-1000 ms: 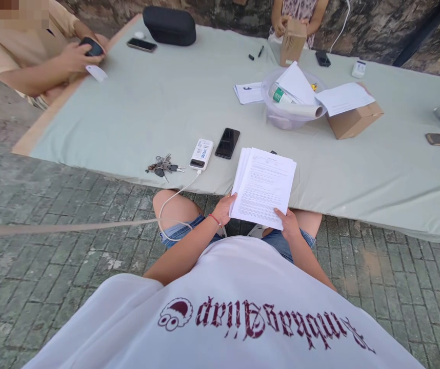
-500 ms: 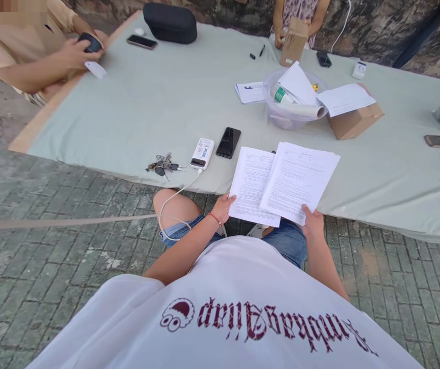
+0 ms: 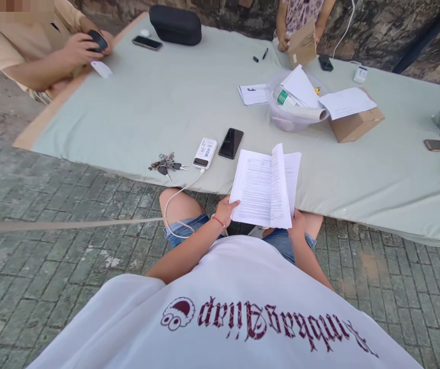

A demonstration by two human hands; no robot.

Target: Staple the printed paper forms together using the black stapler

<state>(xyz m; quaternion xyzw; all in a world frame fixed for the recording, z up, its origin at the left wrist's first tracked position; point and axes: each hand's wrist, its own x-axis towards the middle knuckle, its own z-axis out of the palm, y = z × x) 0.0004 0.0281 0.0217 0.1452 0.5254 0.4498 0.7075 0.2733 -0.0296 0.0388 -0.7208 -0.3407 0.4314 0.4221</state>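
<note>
I have the left hand (image 3: pixel 225 211) pinching printed sheets (image 3: pixel 256 187) over the near edge of the table (image 3: pixel 166 102); the right hand (image 3: pixel 298 223) is at their lower right corner, grip unclear to me.

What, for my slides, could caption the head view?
Left hand and right hand hold printed sheets near a phone.

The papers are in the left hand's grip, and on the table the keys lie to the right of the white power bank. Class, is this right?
Not quite: the head view shows the keys to the left of the white power bank on the table. The papers are in the left hand's grip, as stated.
</note>
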